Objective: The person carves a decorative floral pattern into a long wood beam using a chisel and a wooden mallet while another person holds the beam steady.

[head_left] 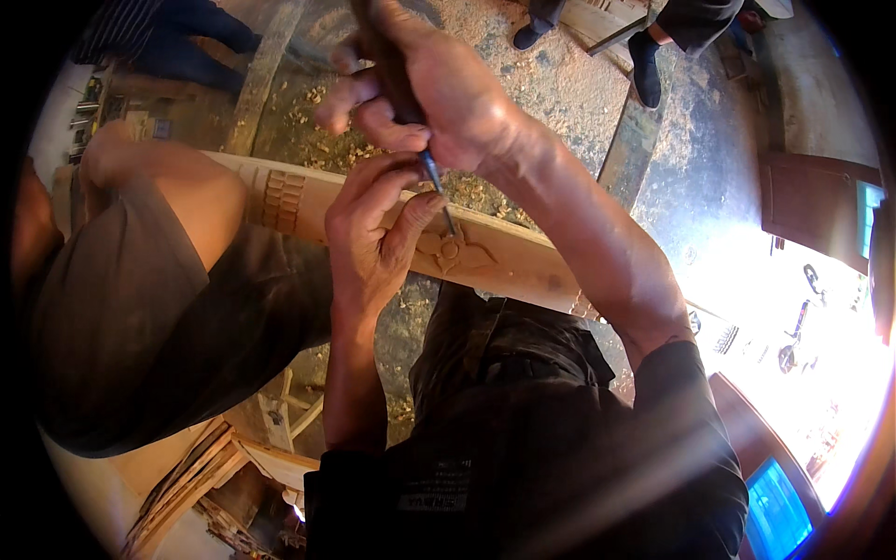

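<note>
A long pale wooden board point(527, 264) lies across in front of my body. A raised flower carving point(451, 251) stands out on its face. My right hand point(457, 98) is wrapped round the dark handle of a carving chisel point(430, 169), tilted with its tip down. My left hand point(369, 219) pinches the thin metal blade low down, between thumb and fingers, close to the board. The blade's tip meets the wood at the flower's upper edge. Left of the flower, the board bears rows of small carved scallops point(283, 201).
Wood chips point(313, 117) litter the floor beyond the board. Another person's bent leg point(140, 243) is close on my left. Farther off are a person's shoe point(644, 70) and a person's dark trousers point(191, 51). Timber strips point(182, 485) are stacked at lower left. Bright light fills the right side.
</note>
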`<state>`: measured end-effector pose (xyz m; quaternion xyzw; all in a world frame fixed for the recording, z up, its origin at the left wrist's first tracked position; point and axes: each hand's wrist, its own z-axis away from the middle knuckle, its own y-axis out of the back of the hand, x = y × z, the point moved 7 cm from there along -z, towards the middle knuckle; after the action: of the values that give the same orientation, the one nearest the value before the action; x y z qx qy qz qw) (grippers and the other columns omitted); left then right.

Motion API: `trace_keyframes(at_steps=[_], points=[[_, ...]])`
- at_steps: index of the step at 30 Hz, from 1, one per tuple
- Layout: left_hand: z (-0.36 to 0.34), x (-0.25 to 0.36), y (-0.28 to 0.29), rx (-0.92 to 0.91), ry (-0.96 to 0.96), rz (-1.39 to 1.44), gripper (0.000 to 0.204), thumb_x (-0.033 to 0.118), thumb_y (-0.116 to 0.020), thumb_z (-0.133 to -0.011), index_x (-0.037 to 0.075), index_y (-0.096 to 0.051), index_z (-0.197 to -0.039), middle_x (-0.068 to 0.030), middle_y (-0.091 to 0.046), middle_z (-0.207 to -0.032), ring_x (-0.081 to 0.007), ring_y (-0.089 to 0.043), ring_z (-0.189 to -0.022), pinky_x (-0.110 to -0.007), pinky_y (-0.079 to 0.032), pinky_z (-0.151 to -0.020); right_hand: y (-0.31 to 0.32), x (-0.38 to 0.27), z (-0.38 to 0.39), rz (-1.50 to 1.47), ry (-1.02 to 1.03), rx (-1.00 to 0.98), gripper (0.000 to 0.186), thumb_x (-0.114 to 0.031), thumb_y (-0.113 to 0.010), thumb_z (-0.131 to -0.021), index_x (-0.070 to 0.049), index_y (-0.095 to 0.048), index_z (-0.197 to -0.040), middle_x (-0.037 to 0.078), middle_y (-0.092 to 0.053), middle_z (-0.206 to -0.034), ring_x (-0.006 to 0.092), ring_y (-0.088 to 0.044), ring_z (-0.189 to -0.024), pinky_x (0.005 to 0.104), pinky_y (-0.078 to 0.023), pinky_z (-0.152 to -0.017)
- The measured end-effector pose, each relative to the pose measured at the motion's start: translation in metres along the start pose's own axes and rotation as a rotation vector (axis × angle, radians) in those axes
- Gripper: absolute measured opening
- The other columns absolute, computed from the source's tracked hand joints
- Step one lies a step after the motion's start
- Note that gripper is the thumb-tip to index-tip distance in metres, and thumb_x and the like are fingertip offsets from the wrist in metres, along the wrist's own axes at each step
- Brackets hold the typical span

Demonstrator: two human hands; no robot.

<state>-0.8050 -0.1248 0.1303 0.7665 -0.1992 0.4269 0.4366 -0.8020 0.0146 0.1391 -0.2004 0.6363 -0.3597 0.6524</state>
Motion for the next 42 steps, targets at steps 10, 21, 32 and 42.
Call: trace_keyframes(at_steps=[10, 21, 32, 42], points=[[0.000, -0.004, 0.006, 0.018, 0.014, 0.004, 0.020, 0.004, -0.085, -0.094, -0.008, -0.076, -0.107, -0.0135, -0.075, -0.113, -0.0241, -0.072, -0.100, -0.034, -0.057, -0.086, -0.011, 0.018, -0.005, 0.145, -0.006, -0.019, 0.073, -0.061, -0.033, -0.118, 0.001, -0.060, -0.091, 0.023, -0.070, -0.078, 0.0143, -0.043, -0.043, 0.0308, -0.033, -0.041], [0.001, -0.005, 0.009, 0.030, 0.002, -0.035, 0.022, 0.003, -0.091, -0.086, -0.005, -0.079, -0.103, -0.0125, -0.078, -0.110, -0.0238, -0.076, -0.099, -0.036, -0.061, -0.083, -0.007, 0.027, -0.010, 0.100, -0.008, 0.004, 0.072, -0.062, -0.039, -0.117, 0.002, -0.062, -0.091, 0.023, -0.068, -0.076, 0.0148, -0.046, -0.046, 0.0293, -0.039, -0.044], [-0.001, 0.000, 0.009, 0.041, -0.053, -0.090, 0.022, 0.000, -0.090, -0.084, -0.004, -0.079, -0.102, -0.0113, -0.078, -0.107, -0.0252, -0.075, -0.094, -0.036, -0.058, -0.077, -0.004, 0.031, -0.014, 0.023, 0.012, -0.062, 0.065, -0.059, -0.039, -0.118, -0.002, -0.055, -0.092, 0.015, -0.062, -0.074, 0.0191, -0.060, -0.059, 0.0284, -0.044, -0.047], [-0.001, 0.001, 0.008, 0.039, -0.057, -0.094, 0.021, 0.001, -0.090, -0.085, -0.005, -0.079, -0.102, -0.0112, -0.078, -0.108, -0.0256, -0.075, -0.095, -0.036, -0.059, -0.080, -0.005, 0.031, -0.013, -0.045, -0.005, -0.047, 0.061, -0.058, -0.040, -0.118, -0.005, -0.052, -0.091, 0.006, -0.053, -0.072, 0.0194, -0.062, -0.061, 0.0283, -0.046, -0.050]])
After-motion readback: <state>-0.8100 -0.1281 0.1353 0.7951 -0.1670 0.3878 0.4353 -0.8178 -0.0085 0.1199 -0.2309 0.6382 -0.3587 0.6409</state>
